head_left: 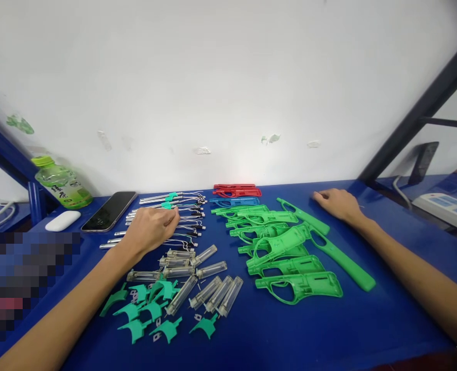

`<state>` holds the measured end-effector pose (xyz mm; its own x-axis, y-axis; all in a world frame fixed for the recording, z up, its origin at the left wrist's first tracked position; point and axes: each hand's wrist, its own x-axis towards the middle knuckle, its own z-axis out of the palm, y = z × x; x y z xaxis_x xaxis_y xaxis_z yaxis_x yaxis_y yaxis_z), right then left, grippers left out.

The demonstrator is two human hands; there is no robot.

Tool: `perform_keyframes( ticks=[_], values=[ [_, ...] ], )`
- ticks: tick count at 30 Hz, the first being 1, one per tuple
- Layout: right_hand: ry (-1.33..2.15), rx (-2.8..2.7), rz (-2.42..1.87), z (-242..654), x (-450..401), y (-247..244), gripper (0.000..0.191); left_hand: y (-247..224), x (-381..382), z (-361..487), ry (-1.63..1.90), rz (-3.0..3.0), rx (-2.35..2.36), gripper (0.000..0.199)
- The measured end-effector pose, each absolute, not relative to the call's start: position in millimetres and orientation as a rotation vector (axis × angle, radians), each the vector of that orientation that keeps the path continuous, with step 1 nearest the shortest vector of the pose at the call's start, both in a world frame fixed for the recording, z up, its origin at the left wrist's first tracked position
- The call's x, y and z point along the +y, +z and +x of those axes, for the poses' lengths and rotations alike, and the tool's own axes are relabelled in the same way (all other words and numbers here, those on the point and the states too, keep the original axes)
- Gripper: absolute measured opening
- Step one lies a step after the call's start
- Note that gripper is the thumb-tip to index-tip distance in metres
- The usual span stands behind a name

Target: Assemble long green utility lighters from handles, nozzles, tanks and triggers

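Observation:
My left hand (153, 226) reaches over a row of thin metal tubes with wires (151, 200), its fingers pinched together near a teal clip (168, 205) on one tube. What lies between the fingertips is hidden. My right hand (338, 202) lies on the table at the right, fingers stretched out with a slight bend, holding nothing. Left of it are green gun-shaped lighter shell halves (301, 286), with a long green shell (348, 265) nearest. Below my left hand lie several clear plastic tanks (210, 269) and teal curved trigger pieces (135, 329).
Red shells (236, 192) and blue shells (236, 201) lie at the back against the wall. A phone (109, 211), a white earbud case (63, 221) and a green-labelled bottle (64, 183) stand at the left. Dark metal posts (413, 118) frame the blue table (282, 335).

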<state>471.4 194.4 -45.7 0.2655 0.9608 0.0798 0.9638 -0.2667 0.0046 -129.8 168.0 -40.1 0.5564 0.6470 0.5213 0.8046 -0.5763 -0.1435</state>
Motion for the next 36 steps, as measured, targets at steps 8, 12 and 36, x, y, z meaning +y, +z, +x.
perform_keyframes(
  ticks=[8,12,36],
  values=[
    [-0.116,-1.886,-2.445,473.8,199.0,-49.4,0.037,-37.3,169.5,-130.4,-0.580,-2.466,-1.166,0.033],
    [-0.130,-1.892,-2.431,476.7,200.5,-52.3,0.037,-39.7,170.9,-130.5,-0.583,-2.469,-1.171,0.033],
    [-0.072,-1.899,-2.452,479.2,201.2,-56.1,0.036,-23.8,152.6,-127.6,-0.779,-2.257,-1.022,0.024]
  ],
)
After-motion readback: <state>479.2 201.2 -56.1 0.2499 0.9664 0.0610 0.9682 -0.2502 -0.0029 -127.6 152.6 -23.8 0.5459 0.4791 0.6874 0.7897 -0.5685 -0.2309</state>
